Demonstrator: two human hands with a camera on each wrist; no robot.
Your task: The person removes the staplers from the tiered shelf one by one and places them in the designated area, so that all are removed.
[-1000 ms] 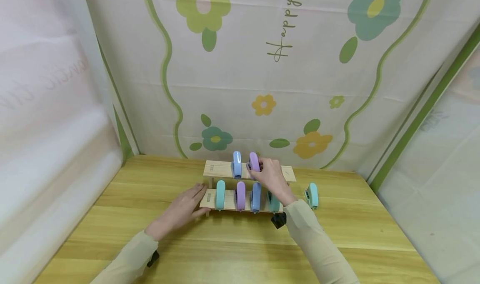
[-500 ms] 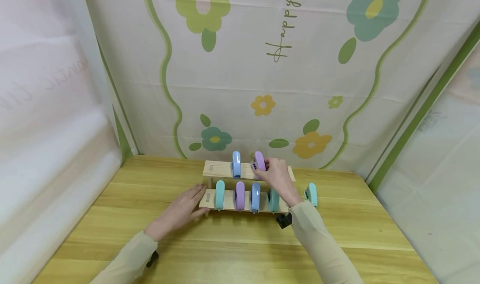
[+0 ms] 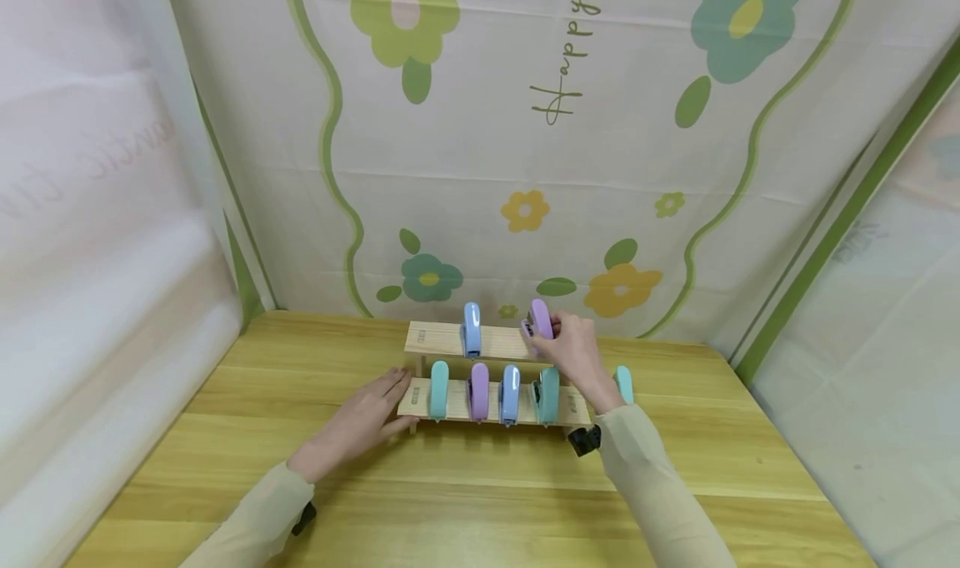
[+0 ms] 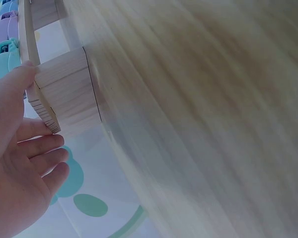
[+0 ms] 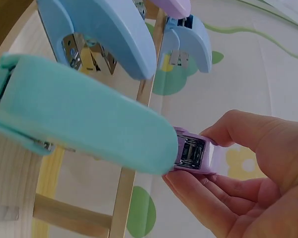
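My right hand pinches a purple stapler between thumb and fingers at the right part of the upper step of a two-step wooden rack. In the right wrist view the purple stapler is partly hidden behind a mint stapler. My left hand grips the left end of the lower step; the left wrist view has the thumb and index finger at opposite edges of the board end. A blue stapler stands left on the upper step.
Along the lower step stand a mint stapler, a purple one, a blue one and a teal one. Another mint stapler is on the wooden table, partly behind my right wrist. A flowered cloth hangs behind.
My right hand has moved the purple stapler to the right along the upper step, away from the blue one. The left hand has stayed at the rack's end.
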